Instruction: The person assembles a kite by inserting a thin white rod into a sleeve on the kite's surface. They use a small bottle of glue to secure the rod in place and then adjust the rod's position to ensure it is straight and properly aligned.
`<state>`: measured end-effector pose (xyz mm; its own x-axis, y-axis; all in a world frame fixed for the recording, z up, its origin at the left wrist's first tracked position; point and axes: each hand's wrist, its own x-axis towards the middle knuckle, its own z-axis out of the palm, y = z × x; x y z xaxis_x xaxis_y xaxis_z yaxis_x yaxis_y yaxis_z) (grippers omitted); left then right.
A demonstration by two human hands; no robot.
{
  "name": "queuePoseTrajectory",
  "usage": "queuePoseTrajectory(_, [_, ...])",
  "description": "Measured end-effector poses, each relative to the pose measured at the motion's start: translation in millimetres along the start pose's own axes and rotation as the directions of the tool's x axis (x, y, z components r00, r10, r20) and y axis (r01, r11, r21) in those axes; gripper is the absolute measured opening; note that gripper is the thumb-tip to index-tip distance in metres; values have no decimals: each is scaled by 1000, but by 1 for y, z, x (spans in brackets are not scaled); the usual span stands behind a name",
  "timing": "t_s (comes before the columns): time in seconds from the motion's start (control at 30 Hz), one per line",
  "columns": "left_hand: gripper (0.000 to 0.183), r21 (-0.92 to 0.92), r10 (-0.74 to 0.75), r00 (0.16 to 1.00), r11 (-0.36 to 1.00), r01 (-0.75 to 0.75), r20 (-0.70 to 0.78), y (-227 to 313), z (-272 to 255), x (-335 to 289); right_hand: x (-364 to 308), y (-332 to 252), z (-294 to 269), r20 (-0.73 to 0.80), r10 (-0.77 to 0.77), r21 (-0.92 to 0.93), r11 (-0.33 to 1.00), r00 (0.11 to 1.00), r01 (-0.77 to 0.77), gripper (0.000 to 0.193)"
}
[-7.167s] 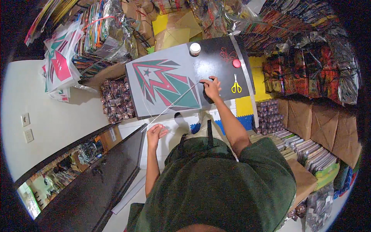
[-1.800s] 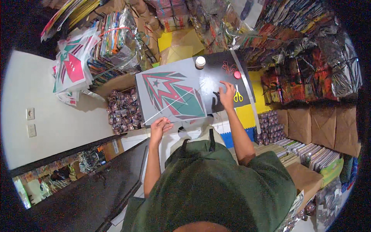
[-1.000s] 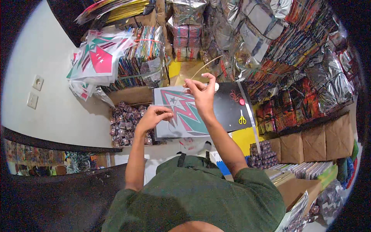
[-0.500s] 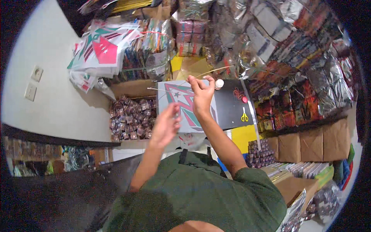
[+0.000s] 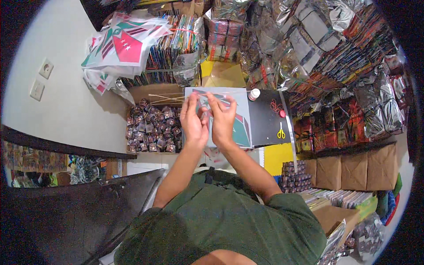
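My left hand (image 5: 194,126) and my right hand (image 5: 223,119) are close together above a printed sheet (image 5: 242,126) with a green, red and white pattern. Thin pale sticks (image 5: 165,96) run crosswise at the fingertips and stick out to the left. Both hands are closed on them, though the exact finger contact is partly hidden. Under the sheet lies a dark board (image 5: 265,115). On the board's right part are yellow scissors (image 5: 281,131), a small red round thing (image 5: 282,114) with tangled red thread (image 5: 276,106), and a white bottle (image 5: 254,94).
Left of the sheet, a cardboard box (image 5: 154,91) holds many small wrapped packets (image 5: 154,128). More printed sheets (image 5: 128,46) lean at the back left. Plastic-wrapped bundles (image 5: 225,35) pile up behind and to the right. Brown paper packages (image 5: 353,168) line the right side.
My left hand has moved up and right to meet my right hand. The right hand has come down slightly, and the sticks now lie more to the left.
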<state>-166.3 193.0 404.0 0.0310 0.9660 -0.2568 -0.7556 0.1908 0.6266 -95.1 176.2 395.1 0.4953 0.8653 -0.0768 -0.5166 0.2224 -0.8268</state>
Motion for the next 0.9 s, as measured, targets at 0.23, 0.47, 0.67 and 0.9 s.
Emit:
queuePoseTrajectory(0.23, [21, 156, 179, 983, 973, -169, -51, 23, -12, 20, -35, -50, -38, 421, -604, -498, 471, 677, 729, 57])
queuePoseTrajectory(0.47, [18, 234, 112, 994, 966, -112, 12, 13, -1, 10, 26, -72, -43, 497, -360, -697, 376, 789, 610, 55])
queuePoseTrajectory(0.67, [20, 258, 104, 994, 960, -111, 43, -2, 4, 17, 31, -74, -49, 501, -350, -682, 403, 791, 610, 51])
queuePoseTrajectory(0.9, [20, 324, 139, 987, 933, -158, 81, -1, 48, -28, 58, -92, -63, 363, -365, -621, 591, 857, 514, 54])
